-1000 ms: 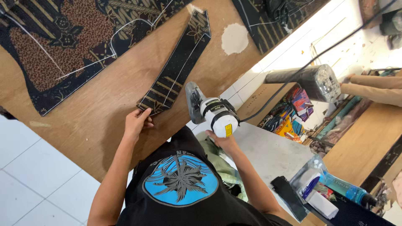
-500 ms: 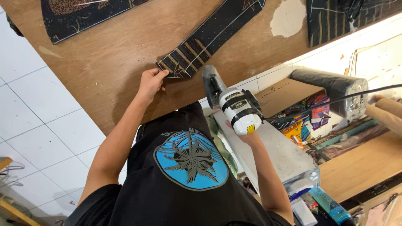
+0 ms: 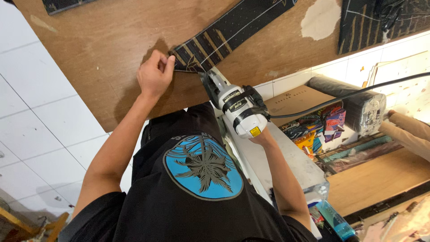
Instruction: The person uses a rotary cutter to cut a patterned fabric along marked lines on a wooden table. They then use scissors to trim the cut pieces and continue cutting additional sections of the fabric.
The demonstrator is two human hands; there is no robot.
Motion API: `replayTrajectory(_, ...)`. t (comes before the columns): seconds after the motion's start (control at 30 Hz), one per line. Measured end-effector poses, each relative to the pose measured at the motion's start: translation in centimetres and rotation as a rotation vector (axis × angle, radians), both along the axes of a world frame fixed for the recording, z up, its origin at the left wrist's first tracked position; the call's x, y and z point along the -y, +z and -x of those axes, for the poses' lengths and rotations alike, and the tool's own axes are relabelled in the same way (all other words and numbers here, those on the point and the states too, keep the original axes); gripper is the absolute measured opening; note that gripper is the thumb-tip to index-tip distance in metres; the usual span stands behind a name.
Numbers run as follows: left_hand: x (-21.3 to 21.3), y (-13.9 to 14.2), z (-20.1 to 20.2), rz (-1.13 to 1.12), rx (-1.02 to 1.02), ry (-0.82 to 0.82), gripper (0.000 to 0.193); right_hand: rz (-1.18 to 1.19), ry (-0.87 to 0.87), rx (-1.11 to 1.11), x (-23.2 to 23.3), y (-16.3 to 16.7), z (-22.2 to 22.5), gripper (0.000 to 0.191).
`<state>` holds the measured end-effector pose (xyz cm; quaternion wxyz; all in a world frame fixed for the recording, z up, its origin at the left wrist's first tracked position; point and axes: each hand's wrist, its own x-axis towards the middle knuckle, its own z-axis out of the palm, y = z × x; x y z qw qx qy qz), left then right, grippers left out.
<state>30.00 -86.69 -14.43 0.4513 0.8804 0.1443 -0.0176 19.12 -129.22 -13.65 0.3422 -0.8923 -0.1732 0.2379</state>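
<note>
Pinching fabric strip end, left hand; right hand grip closed around cutter at table edge.

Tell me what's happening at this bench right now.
A person stands at a brown plywood table. The left hand pins the near end of a long dark patterned fabric strip, while the right hand holds a white corded electric cutter, its front end at the strip's edge. Fabric rolls lie on shelves to the right.
</note>
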Motion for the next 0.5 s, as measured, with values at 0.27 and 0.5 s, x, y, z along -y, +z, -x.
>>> replayTrajectory(0.27,-0.1,-2.0,-2.4,-0.557,0.319,-0.589,0.057,-0.041,0.068,0.05,0.2,-1.4,-0.2,0.031)
replayTrajectory(0.5,-0.7,-4.2,-1.8,-0.691,0.305,-0.591,0.056,-0.059,0.101,0.063,0.9,-1.9,-0.4,0.031)
